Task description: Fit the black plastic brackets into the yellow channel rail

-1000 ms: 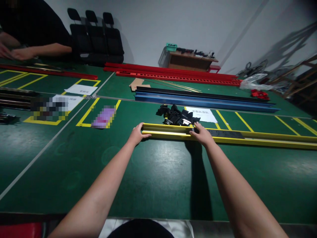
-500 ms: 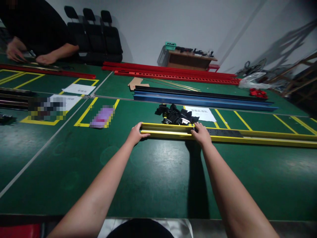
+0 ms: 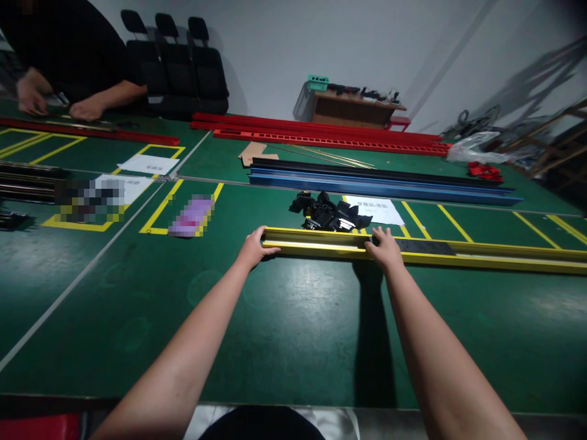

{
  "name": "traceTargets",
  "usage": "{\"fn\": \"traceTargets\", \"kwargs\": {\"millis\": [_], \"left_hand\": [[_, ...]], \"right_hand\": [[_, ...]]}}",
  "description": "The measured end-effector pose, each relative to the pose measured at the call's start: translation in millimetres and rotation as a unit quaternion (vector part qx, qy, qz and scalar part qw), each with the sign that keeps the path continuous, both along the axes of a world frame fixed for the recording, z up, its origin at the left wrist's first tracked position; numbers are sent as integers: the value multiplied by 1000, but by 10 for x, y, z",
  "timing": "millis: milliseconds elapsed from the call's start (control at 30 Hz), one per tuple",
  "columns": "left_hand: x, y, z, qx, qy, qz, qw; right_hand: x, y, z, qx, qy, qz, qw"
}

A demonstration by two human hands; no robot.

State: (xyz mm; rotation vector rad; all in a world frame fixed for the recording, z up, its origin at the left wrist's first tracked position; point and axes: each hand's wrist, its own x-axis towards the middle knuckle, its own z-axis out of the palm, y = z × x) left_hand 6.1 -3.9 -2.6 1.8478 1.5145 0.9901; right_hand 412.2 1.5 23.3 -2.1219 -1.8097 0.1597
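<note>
A long yellow channel rail lies across the green table, running off at the right. My left hand grips its left end, thumb on the near side and fingers behind. A dark flat strip sits inside the channel. At the left end of that strip is my right hand, its fingers apart over the rail and touching it. Just behind the rail is a pile of black plastic pieces, beside a printed white sheet.
Blue rails and red rails lie farther back. A purple pixelated object rests left of my hands. At the far left, a person's hands work over a thin strip. A plastic bag is at the back right.
My right hand has slid a little to the right along the yellow rail, and the dark strip has shifted slightly right too. My left hand still holds the rail's end.
</note>
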Motion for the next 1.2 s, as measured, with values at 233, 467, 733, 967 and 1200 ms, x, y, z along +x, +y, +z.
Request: {"fn": "traceTargets", "kwargs": {"millis": [233, 467, 733, 967, 1200], "left_hand": [[-5, -4, -21, 1, -9, -2, 1000], [-19, 20, -51, -1, 1, -7, 1000], [-43, 36, -35, -1, 17, -19, 1000], [-27, 6, 25, -7, 2, -3, 1000], [1, -5, 18, -5, -7, -7, 1000]], "right_hand": [[1, 19, 25, -19, 8, -11, 1000], [93, 107, 11, -54, 49, -9, 997], [505, 148, -22, -35, 54, -51, 997], [511, 37, 63, 61, 178, -108, 976], [409, 42, 151, 183, 194, -212, 940]]}}
